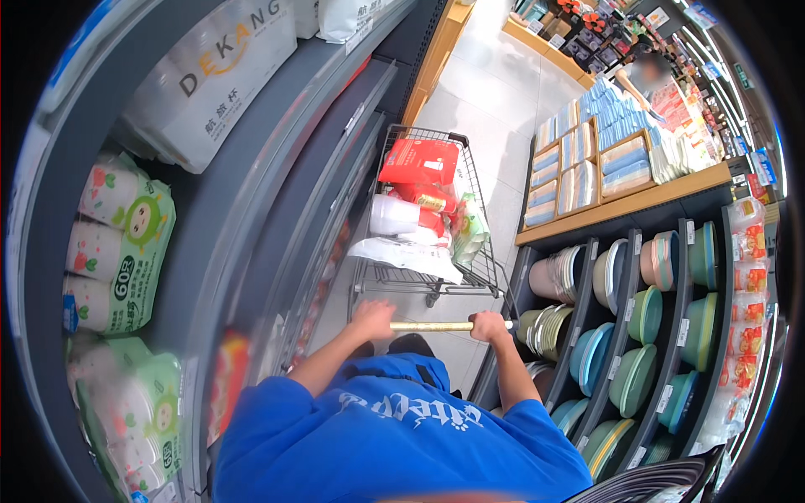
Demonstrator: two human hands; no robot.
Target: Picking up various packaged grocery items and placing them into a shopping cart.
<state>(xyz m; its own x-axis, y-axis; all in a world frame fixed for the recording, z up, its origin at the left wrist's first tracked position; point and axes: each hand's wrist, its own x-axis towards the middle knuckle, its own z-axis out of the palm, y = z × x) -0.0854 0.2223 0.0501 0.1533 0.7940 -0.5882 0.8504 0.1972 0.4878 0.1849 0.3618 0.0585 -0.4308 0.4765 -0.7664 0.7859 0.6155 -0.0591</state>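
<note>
My left hand [373, 319] grips the left end of the shopping cart's pale yellow handle bar [434, 326]. Around the same bar, near its right end, my right hand [490, 326] is closed. The black wire shopping cart [484, 270] stands ahead of me. In its basket lie a red package [419, 161] with a cup picture, a stack of white cups [394, 215], a white plastic package [409, 256] and a green package [470, 229]. Red packs between them are partly hidden.
Dark shelves [251, 207] with packs of paper cups [119, 245] run close along my left. Shelves on the right hold stacked plastic basins [636, 380] under a wooden counter of folded towels [575, 157]. A person [648, 78] stands behind the towels. Tiled floor [484, 88] stretches ahead.
</note>
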